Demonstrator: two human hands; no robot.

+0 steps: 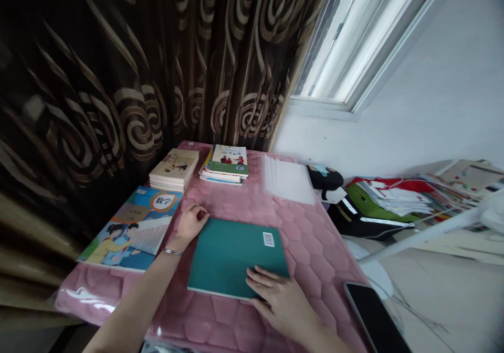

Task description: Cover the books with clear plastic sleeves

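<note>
On my feed, the green book (230, 256) lies on the table (309, 248) between two separated hands: left hand (191, 222) curled at its far-left corner, whether pinching anything I cannot tell, right hand (281, 298) spread over its near-right corner.

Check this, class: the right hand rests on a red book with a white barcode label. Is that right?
The colour is wrong: the head view shows a green book. The right hand does rest on it, and its barcode label is white.
</note>
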